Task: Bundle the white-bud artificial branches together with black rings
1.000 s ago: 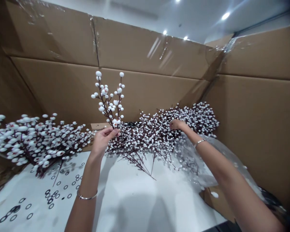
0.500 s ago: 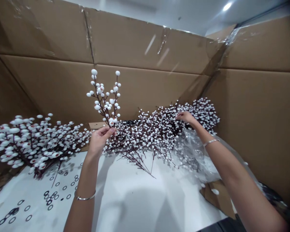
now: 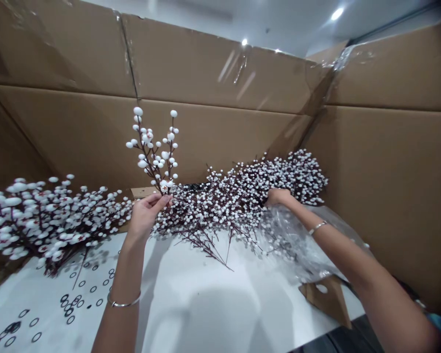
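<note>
I note fingertips of the right hand [image 3: 278, 197] buried in the berry pile [image 3: 228, 196]; left of it, a bundle [image 3: 40, 220] runs off-frame.

We see matt white berries on the sprig [image 3: 156, 162], crinkled glossy clear plastic wrap [image 3: 297, 245], matt brown cardboard walls [image 3: 220, 132] and a smooth, faintly glossy white desk [image 3: 206, 304].

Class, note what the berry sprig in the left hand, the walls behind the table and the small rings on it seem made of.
Berry sprig in the left hand: likely artificial, matte white foam or plastic beads on thin dark stems, all evenly round. Walls: brown cardboard, creased, with glossy clear tape. Rings: dark, thin, perhaps rubber or metal; too small to tell.
</note>
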A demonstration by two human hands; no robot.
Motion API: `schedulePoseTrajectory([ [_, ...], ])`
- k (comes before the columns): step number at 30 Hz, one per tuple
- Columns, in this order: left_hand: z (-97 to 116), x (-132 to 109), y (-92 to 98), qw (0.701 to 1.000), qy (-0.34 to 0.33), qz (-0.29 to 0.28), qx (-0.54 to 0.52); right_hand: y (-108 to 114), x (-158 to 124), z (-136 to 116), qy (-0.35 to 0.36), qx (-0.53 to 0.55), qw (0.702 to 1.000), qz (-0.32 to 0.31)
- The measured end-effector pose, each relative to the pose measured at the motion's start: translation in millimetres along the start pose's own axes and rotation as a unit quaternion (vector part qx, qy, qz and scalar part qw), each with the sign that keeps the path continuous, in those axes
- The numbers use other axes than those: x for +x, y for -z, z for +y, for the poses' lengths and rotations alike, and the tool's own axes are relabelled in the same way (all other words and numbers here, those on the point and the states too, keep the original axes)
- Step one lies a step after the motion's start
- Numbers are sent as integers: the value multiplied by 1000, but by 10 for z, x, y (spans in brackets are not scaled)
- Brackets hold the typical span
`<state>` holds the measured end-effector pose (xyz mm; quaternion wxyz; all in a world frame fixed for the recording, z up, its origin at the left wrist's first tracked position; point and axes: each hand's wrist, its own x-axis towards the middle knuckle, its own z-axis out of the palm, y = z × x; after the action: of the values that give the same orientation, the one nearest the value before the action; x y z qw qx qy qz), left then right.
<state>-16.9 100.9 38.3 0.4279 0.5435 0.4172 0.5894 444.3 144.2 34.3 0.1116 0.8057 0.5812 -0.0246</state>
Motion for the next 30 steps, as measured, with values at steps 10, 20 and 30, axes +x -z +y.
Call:
schedulePoseTrajectory([
  [10,-27,10,17,1000,4,4,-20,191,-98,70,-68,93,993,38],
  [20,-57,22,36,1000,3,4,-17,-49,-139,79,-19,398,912,-97],
  [30,-89,46,101,1000,3,20,-23,-21,-90,77,-72,589,803,-56],
])
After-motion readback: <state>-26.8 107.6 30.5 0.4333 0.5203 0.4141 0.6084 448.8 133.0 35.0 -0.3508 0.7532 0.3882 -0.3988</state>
